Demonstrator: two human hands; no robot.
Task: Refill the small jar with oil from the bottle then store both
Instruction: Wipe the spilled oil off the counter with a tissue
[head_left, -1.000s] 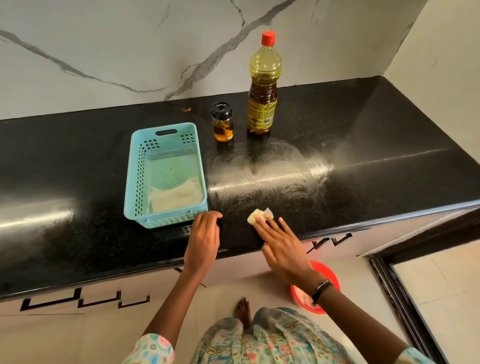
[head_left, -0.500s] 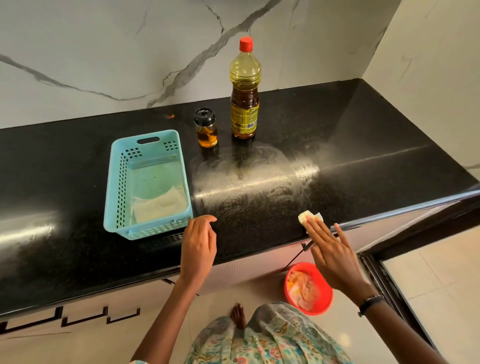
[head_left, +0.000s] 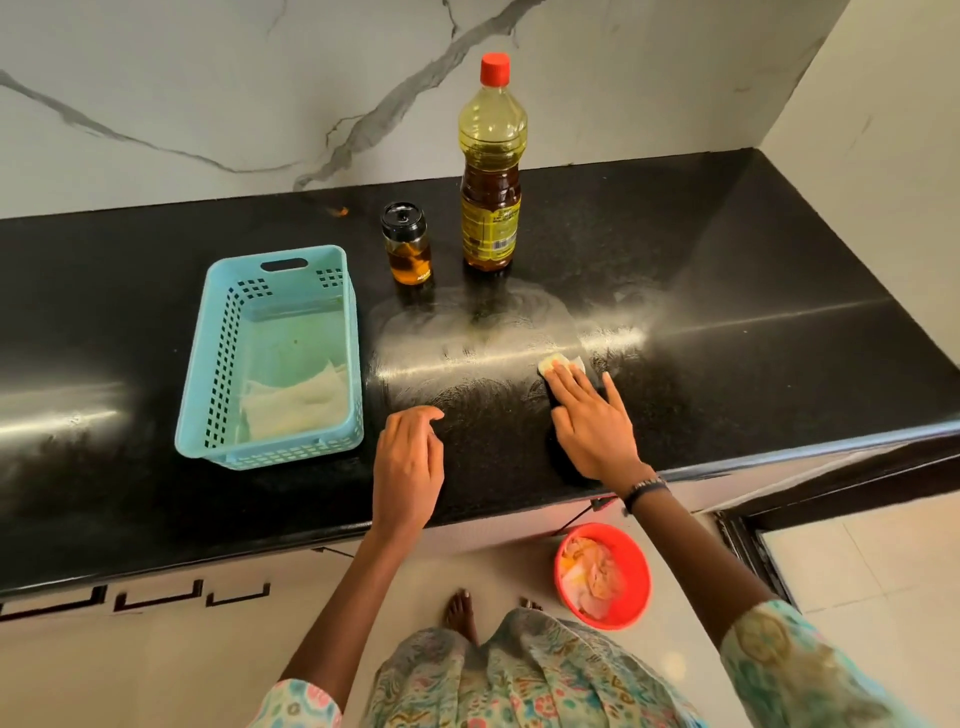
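Observation:
The tall oil bottle (head_left: 490, 171) with a red cap stands upright at the back of the black counter (head_left: 753, 332). Left of it stands the small jar (head_left: 408, 252), black lid on, amber oil in its lower part. My right hand (head_left: 589, 421) lies flat on the counter, fingers pressing a small pale tissue (head_left: 556, 362) onto the smeared, shiny patch in front of the bottle. My left hand (head_left: 408, 467) rests near the counter's front edge with loosely curled fingers, holding nothing, just right of the blue basket (head_left: 208, 358).
The blue basket holds a folded paper liner. A red bowl (head_left: 636, 577) with used tissues sits on the floor below the counter edge. White marble wall behind, a side wall at the right end. My bare feet show below.
My right hand has slid the tissue from the counter's front edge back up and left into the smeared patch. The left hand has stayed where it was.

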